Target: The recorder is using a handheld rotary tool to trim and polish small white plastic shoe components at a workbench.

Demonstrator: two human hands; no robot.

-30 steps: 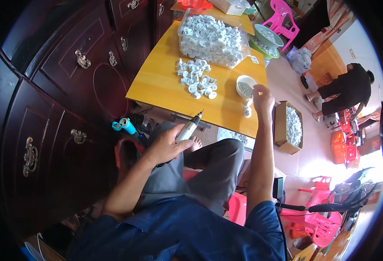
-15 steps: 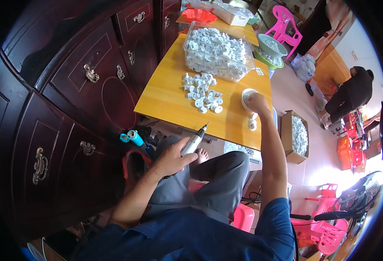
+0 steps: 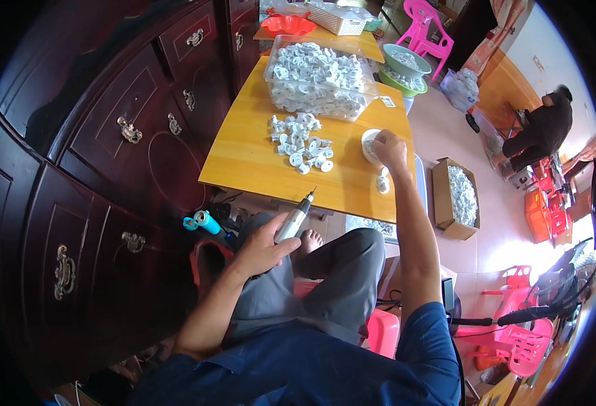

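My left hand (image 3: 262,252) is wrapped round a silver-grey electric screwdriver (image 3: 294,222), held above my lap with its thin bit pointing up toward the table edge. My right hand (image 3: 390,150) is at a small white bowl (image 3: 365,143) on the yellow table (image 3: 244,159), its fingers bent together over the rim. Whatever the fingertips hold is hidden. Just below that wrist stand a few white plastic pieces (image 3: 383,184). To their left is a loose pile of similar round white plastic pieces (image 3: 300,143).
Behind the pile is a clear plastic bin (image 3: 321,108) heaped with white pieces. Basins (image 3: 406,61) of pieces stand at the table's far right, and a cardboard box (image 3: 447,203) of them on the floor. Dark cabinets (image 3: 142,88) line the left. A person (image 3: 541,128) bends at the far right.
The view has shifted slightly, so the table sits a little further left and up. My right hand remains at the bowl and my left still grips the screwdriver.
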